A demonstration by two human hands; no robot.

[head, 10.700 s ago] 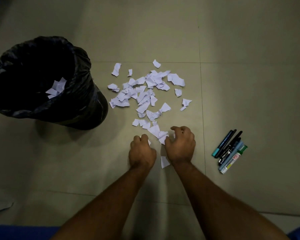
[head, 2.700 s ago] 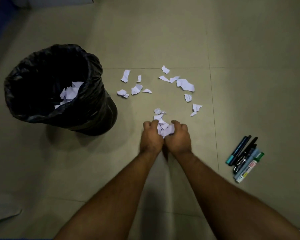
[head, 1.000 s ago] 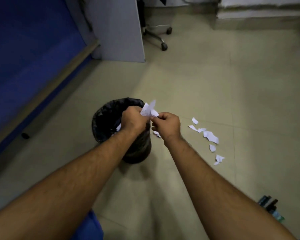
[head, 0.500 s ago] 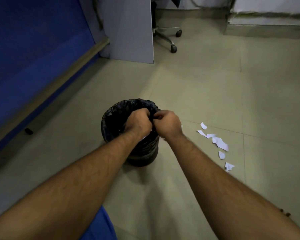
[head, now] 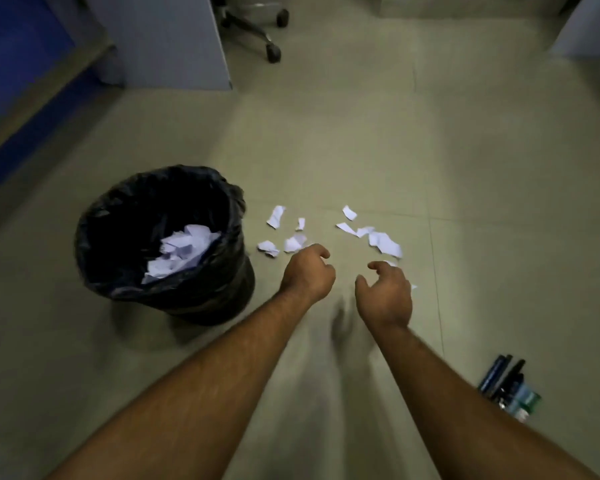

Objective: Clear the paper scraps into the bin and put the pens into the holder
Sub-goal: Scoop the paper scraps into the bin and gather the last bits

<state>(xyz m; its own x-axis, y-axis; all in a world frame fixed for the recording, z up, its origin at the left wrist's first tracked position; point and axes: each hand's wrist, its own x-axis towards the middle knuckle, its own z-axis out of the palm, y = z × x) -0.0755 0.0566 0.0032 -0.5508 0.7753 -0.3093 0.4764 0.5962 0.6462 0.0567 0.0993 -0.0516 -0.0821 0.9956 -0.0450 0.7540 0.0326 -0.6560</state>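
A round bin (head: 94, 233) lined with a black bag stands on the floor at the left, with a heap of white paper scraps (head: 181, 251) inside. Several more white scraps (head: 383, 241) lie on the tiles to its right, in two loose groups. My left hand (head: 307, 271) hovers just right of the bin, fingers curled loosely and holding nothing. My right hand (head: 385, 292) is beside it, fingers apart and empty. A bunch of pens (head: 508, 388) lies on the floor at the lower right. No pen holder is in view.
A grey panel (head: 174, 39) and the wheeled base of an office chair (head: 257, 22) stand at the back. A blue wall with a wooden ledge (head: 25, 109) runs along the left. Beige floor tiles spread to the right.
Both hands were together over the bin with a clump of scraps. They have now pulled back to the right, apart and empty, and the heap in the bin is bigger.
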